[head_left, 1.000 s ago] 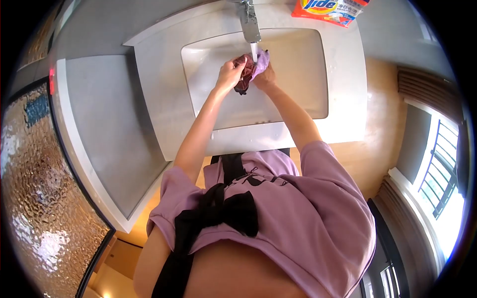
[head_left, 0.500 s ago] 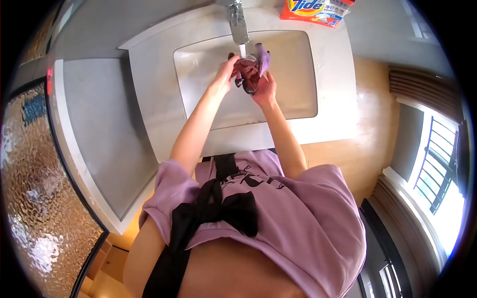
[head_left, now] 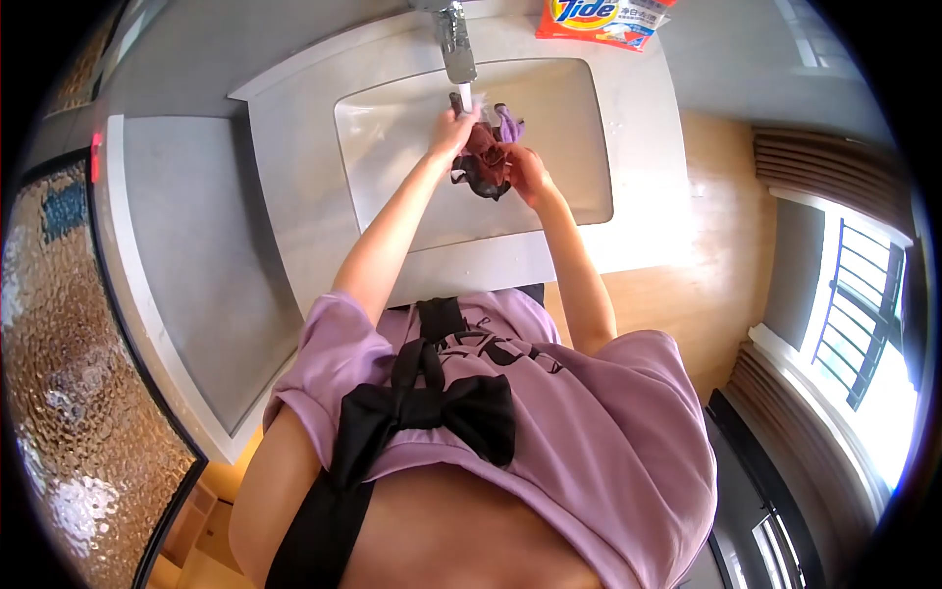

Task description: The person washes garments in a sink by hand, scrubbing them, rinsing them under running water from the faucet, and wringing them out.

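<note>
Under the running faucet (head_left: 456, 47), a bunched wet cloth (head_left: 483, 147) hangs over the sink (head_left: 567, 137). It is dark red with black edging and a lilac part at its upper right; its exact kind cannot be made out. My left hand (head_left: 451, 133) grips the cloth's left side, right by the water stream. On the other side my right hand (head_left: 528, 175) has its fingers bent onto the cloth's right edge. Part of the fingertips is hidden in the folds.
A red-orange Tide detergent bag (head_left: 601, 22) lies at the back right of the white countertop (head_left: 643, 187). A textured glass panel (head_left: 88, 383) stands at the left. A barred window (head_left: 859, 304) is at the right.
My right hand has turned from palm-up beneath the cloth to gripping its right side from above. The cloth now hangs lower, its black edge spread downward. The view has shifted slightly.
</note>
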Action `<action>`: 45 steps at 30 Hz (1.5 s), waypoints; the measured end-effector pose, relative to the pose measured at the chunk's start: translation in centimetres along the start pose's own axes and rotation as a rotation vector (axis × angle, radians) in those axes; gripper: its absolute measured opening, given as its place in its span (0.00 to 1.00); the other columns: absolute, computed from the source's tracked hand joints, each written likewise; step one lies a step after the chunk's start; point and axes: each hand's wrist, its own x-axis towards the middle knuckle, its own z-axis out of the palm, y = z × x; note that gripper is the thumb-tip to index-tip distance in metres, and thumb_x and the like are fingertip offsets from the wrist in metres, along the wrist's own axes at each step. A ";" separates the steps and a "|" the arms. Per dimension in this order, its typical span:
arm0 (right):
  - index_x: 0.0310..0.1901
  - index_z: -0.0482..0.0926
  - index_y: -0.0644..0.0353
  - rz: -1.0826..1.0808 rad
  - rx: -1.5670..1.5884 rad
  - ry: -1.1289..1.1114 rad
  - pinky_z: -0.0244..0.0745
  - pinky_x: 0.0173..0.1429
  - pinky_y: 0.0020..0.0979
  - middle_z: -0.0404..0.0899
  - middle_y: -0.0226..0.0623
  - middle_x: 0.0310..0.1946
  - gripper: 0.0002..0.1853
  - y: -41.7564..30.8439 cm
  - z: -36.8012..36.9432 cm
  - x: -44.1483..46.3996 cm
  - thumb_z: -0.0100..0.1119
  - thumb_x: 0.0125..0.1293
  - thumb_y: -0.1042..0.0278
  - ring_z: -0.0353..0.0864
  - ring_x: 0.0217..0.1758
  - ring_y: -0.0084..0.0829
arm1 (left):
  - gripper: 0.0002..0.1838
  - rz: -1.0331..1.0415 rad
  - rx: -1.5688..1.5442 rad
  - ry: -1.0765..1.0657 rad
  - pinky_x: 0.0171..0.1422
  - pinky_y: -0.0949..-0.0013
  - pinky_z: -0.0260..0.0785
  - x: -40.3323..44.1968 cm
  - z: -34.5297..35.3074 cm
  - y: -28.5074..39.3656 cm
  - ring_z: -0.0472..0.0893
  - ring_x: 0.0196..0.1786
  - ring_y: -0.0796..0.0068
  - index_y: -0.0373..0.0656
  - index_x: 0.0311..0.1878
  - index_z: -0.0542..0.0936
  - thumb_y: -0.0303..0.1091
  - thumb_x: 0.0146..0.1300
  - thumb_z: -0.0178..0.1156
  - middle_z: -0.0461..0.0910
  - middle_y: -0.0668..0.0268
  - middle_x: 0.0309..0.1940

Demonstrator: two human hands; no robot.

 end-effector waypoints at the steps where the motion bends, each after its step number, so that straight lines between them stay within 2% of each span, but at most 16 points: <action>1: 0.40 0.71 0.69 0.000 -0.002 -0.001 0.73 0.38 0.25 0.76 0.38 0.30 0.18 0.1 -0.3 0.3 0.54 0.57 0.61 0.77 0.30 0.27 | 0.18 0.001 -0.002 0.001 0.26 0.71 0.60 0.5 -0.4 -0.3 0.70 0.24 0.81 0.38 0.30 0.76 0.46 0.57 0.55 0.72 0.74 0.18; 3: 0.40 0.71 0.68 0.012 -0.247 0.241 0.73 0.35 0.27 0.75 0.39 0.29 0.17 0.0 -0.5 0.6 0.51 0.56 0.62 0.75 0.25 0.28 | 0.19 0.230 0.091 0.068 0.26 0.71 0.59 1.4 -1.4 -1.0 0.68 0.24 0.81 0.37 0.29 0.76 0.47 0.56 0.55 0.71 0.74 0.17; 4: 0.41 0.69 0.68 -0.004 -0.334 0.271 0.72 0.34 0.27 0.74 0.38 0.29 0.19 -0.6 0.0 -0.3 0.54 0.53 0.61 0.74 0.26 0.27 | 0.17 0.111 -0.038 -0.013 0.34 0.74 0.67 2.1 -2.3 -1.0 0.74 0.32 0.81 0.43 0.35 0.76 0.48 0.56 0.57 0.76 0.71 0.28; 9: 0.45 0.66 0.67 -0.269 -0.518 0.507 0.70 0.36 0.25 0.73 0.37 0.33 0.27 0.0 -2.1 -0.6 0.66 0.46 0.65 0.72 0.33 0.25 | 0.15 -0.135 -0.463 0.080 0.36 0.73 0.70 0.5 -4.3 2.9 0.77 0.36 0.79 0.45 0.39 0.76 0.47 0.57 0.56 0.78 0.72 0.33; 13: 0.41 0.69 0.66 -0.316 -0.554 0.507 0.70 0.37 0.29 0.74 0.38 0.30 0.25 -2.6 -1.1 -2.5 0.67 0.46 0.59 0.74 0.32 0.30 | 0.14 -0.068 -0.319 -0.153 0.41 0.74 0.68 -0.5 -5.9 3.8 0.76 0.38 0.80 0.44 0.41 0.76 0.43 0.57 0.58 0.77 0.72 0.36; 15: 0.42 0.70 0.66 -0.383 -1.056 0.646 0.71 0.38 0.38 0.75 0.42 0.28 0.24 -4.1 -0.5 -3.0 0.65 0.48 0.59 0.76 0.31 0.42 | 0.14 0.027 -0.093 -0.324 0.45 0.73 0.66 -0.5 -5.8 3.8 0.74 0.40 0.81 0.43 0.41 0.76 0.42 0.57 0.58 0.77 0.71 0.36; 17: 0.49 0.68 0.64 -0.181 -1.180 0.612 0.69 0.44 0.43 0.74 0.46 0.36 0.29 -4.7 0.3 -3.2 0.64 0.47 0.57 0.74 0.39 0.48 | 0.11 0.135 -0.033 -0.367 0.41 0.72 0.67 0.0 -5.4 3.4 0.75 0.35 0.78 0.39 0.40 0.76 0.33 0.56 0.55 0.77 0.68 0.33; 19: 0.55 0.63 0.62 -0.547 -1.630 0.741 0.67 0.49 0.41 0.70 0.45 0.46 0.35 -3.5 0.7 -2.3 0.64 0.46 0.57 0.69 0.49 0.45 | 0.13 0.176 0.166 -0.413 0.45 0.70 0.67 -0.2 -4.7 3.9 0.75 0.40 0.75 0.38 0.44 0.75 0.26 0.53 0.51 0.77 0.66 0.36; 20: 0.59 0.58 0.61 -0.588 -1.573 0.620 0.64 0.54 0.40 0.63 0.46 0.53 0.41 -3.7 0.9 -1.4 0.66 0.44 0.56 0.63 0.55 0.44 | 0.13 0.180 0.167 -0.416 0.45 0.70 0.67 -0.1 -4.5 4.2 0.75 0.40 0.75 0.38 0.44 0.75 0.26 0.53 0.51 0.77 0.66 0.36; 24: 0.56 0.63 0.63 -0.952 -1.472 0.264 0.67 0.51 0.36 0.69 0.45 0.48 0.38 -5.1 3.9 1.4 0.68 0.43 0.57 0.69 0.50 0.38 | 0.20 0.413 0.466 -0.634 0.49 0.68 0.65 0.4 -4.5 5.1 0.75 0.43 0.66 0.33 0.45 0.72 0.18 0.43 0.49 0.77 0.56 0.39; 26: 0.48 0.71 0.65 -0.370 -0.871 -0.298 0.70 0.44 0.29 0.76 0.39 0.38 0.28 -6.3 4.7 2.7 0.68 0.46 0.59 0.75 0.41 0.28 | 0.20 0.392 0.658 -0.607 0.50 0.69 0.65 0.2 -4.5 6.4 0.75 0.44 0.68 0.34 0.45 0.72 0.18 0.44 0.48 0.77 0.57 0.39; 29: 0.43 0.75 0.66 -0.280 -0.788 -0.352 0.71 0.41 0.23 0.79 0.33 0.32 0.17 -7.1 5.4 3.2 0.61 0.55 0.64 0.76 0.35 0.21 | 0.17 0.415 0.714 -0.560 0.49 0.69 0.66 0.3 -4.9 6.3 0.77 0.42 0.67 0.33 0.41 0.72 0.17 0.45 0.47 0.78 0.55 0.36; 32: 0.34 0.79 0.67 -0.377 -0.869 -0.157 0.70 0.33 0.21 0.79 0.31 0.25 0.13 -7.7 6.2 2.8 0.60 0.57 0.63 0.74 0.27 0.18 | 0.15 0.465 0.610 -0.130 0.45 0.68 0.67 0.1 -4.7 4.1 0.77 0.41 0.66 0.34 0.42 0.74 0.23 0.48 0.49 0.78 0.53 0.36; 39: 0.27 0.79 0.67 -0.570 -0.764 0.089 0.69 0.29 0.25 0.77 0.32 0.18 0.17 -6.3 5.6 3.9 0.60 0.54 0.57 0.71 0.22 0.17 | 0.12 0.183 0.256 -0.171 0.40 0.71 0.67 -0.3 -4.2 0.8 0.76 0.33 0.76 0.35 0.34 0.76 0.30 0.47 0.54 0.79 0.62 0.26; 42: 0.27 0.77 0.68 -0.693 -0.897 0.482 0.68 0.28 0.30 0.74 0.44 0.16 0.18 -6.8 4.2 4.5 0.58 0.56 0.57 0.72 0.20 0.24 | 0.10 0.235 0.137 -0.206 0.37 0.75 0.66 2.4 -6.0 -1.0 0.74 0.32 0.79 0.34 0.34 0.77 0.24 0.48 0.50 0.77 0.67 0.27; 45: 0.25 0.76 0.67 -0.883 -0.959 0.471 0.67 0.29 0.32 0.73 0.50 0.17 0.18 -7.4 5.1 3.8 0.57 0.56 0.56 0.73 0.19 0.33 | 0.10 0.165 0.010 -0.221 0.36 0.76 0.66 2.8 -6.6 -0.1 0.73 0.31 0.80 0.35 0.34 0.77 0.23 0.49 0.48 0.76 0.68 0.26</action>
